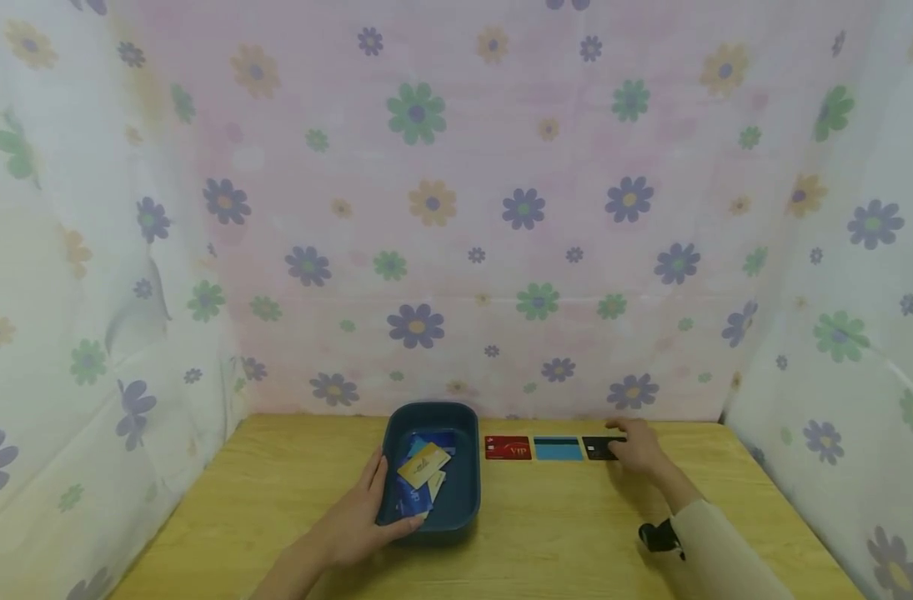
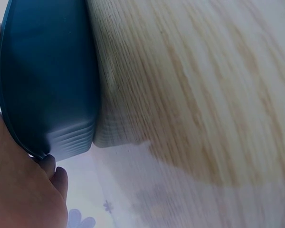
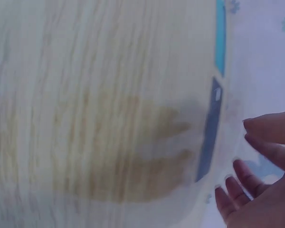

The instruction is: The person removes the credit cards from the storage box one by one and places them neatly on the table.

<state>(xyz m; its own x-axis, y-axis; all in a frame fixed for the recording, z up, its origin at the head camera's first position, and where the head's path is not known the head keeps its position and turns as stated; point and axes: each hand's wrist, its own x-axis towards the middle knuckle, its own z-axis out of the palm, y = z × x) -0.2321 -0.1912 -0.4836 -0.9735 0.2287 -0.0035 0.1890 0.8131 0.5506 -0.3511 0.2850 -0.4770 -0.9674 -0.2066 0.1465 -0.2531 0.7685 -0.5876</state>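
My left hand (image 1: 351, 517) grips the dark blue plastic box (image 1: 469, 475) at its left side and near corner. In the left wrist view the box's wall (image 2: 47, 71) shows, with fingertips of the left hand (image 2: 23, 185) at its edge. Several cards lie loosely overlapped inside, a gold card (image 1: 423, 465) on top of blue ones. My right hand (image 1: 638, 450) hovers by the black card (image 1: 597, 448) at the right end of a row. In the right wrist view the right hand (image 3: 256, 175) has spread, loosely bent fingers, apart from that card and holding nothing.
Left of the black card lie a blue card (image 1: 558, 450) with a dark stripe and a red VIP card (image 1: 508, 447). All sit near the back edge of the wooden table (image 1: 546, 533). Flowered cloth (image 1: 471, 250) stands behind and on both sides.
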